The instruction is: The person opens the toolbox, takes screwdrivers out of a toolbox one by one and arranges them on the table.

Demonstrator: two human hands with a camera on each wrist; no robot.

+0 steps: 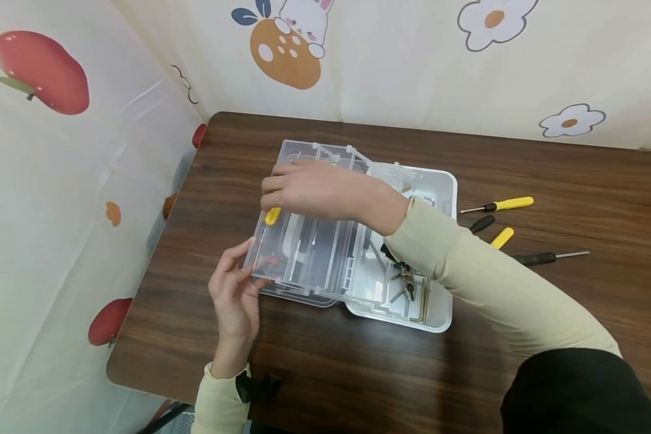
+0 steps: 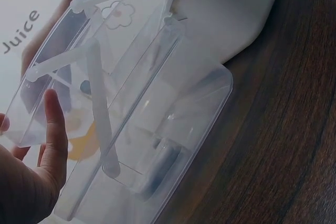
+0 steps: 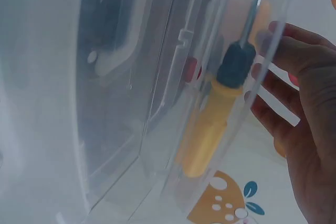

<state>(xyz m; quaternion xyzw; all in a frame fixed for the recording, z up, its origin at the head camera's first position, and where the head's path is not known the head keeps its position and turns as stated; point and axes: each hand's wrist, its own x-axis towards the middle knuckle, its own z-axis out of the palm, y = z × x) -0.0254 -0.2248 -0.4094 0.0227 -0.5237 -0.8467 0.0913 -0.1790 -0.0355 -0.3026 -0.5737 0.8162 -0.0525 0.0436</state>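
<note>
A clear plastic tray (image 1: 317, 247) is folded out to the left of a white toolbox (image 1: 440, 319). My left hand (image 1: 237, 289) grips its near left corner, thumb (image 2: 55, 129) at the edge in the left wrist view. Over the far left part reaches my right hand (image 1: 320, 188), its loosely bent fingers by the outer wall in the right wrist view. Inside the tray lies a screwdriver (image 3: 207, 135) with a yellow handle and dark collar, apart from the right fingers. Its handle end shows below that hand in the head view.
Right of the box lie a yellow-handled screwdriver (image 1: 512, 203), a black-handled screwdriver (image 1: 537, 258) and two partly hidden handles, one black (image 1: 483, 223), one yellow (image 1: 501, 237). Hex keys (image 1: 424, 301) and small metal pieces (image 1: 408, 282) sit in the box. A patterned curtain (image 1: 401, 66) hangs behind.
</note>
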